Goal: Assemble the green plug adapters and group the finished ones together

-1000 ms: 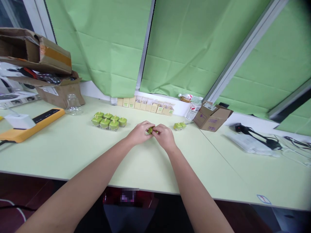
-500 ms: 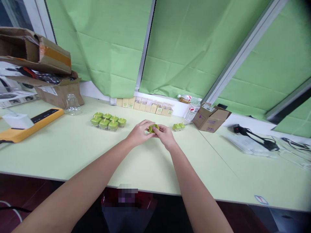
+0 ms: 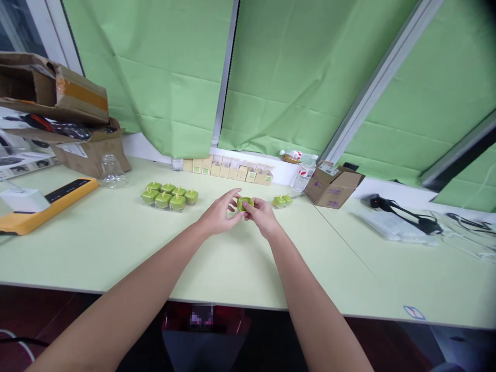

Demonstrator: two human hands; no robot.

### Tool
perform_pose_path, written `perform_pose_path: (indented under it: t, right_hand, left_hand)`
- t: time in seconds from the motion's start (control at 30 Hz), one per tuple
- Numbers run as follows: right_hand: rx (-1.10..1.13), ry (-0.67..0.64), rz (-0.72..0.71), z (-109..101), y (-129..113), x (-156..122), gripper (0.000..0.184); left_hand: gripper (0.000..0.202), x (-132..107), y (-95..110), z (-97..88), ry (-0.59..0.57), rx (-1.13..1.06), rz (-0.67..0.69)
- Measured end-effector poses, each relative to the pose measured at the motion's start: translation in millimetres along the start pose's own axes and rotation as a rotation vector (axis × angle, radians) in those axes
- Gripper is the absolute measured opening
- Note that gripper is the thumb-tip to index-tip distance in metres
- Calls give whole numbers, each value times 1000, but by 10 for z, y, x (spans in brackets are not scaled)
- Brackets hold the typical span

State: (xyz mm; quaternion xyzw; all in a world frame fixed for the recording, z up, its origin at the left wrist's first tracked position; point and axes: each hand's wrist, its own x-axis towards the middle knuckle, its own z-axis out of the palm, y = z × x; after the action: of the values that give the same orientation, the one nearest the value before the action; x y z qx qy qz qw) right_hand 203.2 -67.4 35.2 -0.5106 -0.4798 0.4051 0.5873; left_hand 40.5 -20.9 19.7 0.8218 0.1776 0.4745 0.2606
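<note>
My right hand (image 3: pixel 262 214) pinches a small green lid (image 3: pixel 244 202) between thumb and fingers, above the middle of the table. Whether a clear cup is attached beneath it, I cannot tell. My left hand (image 3: pixel 220 213) is just left of the lid, with thumb and fingers apart and nothing visibly gripped. To the left stands a group of several clear cups with green lids (image 3: pixel 163 199), each with a small raised tab on top. Two more green-lidded pieces (image 3: pixel 282 200) sit right of my right hand.
A row of small beige boxes (image 3: pixel 232 169) lines the back wall. Plastic bottles (image 3: pixel 304 176) and a cardboard box (image 3: pixel 333 185) are at back right. A clear jar (image 3: pixel 112 171), an orange power strip (image 3: pixel 75 191) and stacked cartons (image 3: pixel 83 150) occupy the left.
My left hand's fingers have spread and come away from the lid. The lid has tilted so its top shows more, staying in my right hand. The view has shifted slightly.
</note>
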Motion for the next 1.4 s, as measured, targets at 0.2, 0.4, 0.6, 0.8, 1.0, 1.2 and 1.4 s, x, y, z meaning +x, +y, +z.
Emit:
perform_pose_path:
  t: [0.2, 0.4, 0.6, 0.8, 1.0, 1.2, 1.4]
  right_hand:
    - [97, -46, 32, -15, -44, -31, 34]
    - [74, -31, 26, 38, -58, -49, 36]
    - [90, -78, 71, 48, -75, -78, 37]
    - [135, -120, 66, 59, -122, -118, 32]
    - [95, -105, 29, 60, -72, -88, 30]
    - [117, -88, 80, 73, -25, -73, 33]
    - [137, 8, 131, 89, -10, -39, 37]
  left_hand:
    - [18, 15, -64, -2, -73, 64, -36]
    - [19, 40, -99, -29, -77, 157, -62]
    - [15, 43, -106, -80, -73, 239, -22]
    - [14, 50, -73, -85, -63, 301, 5]
    - [14, 23, -84, -62, -43, 202, -17]
    - [25, 30, -72, -27, -18, 58, -39]
    - [16, 52, -78, 22, 31, -30, -73]
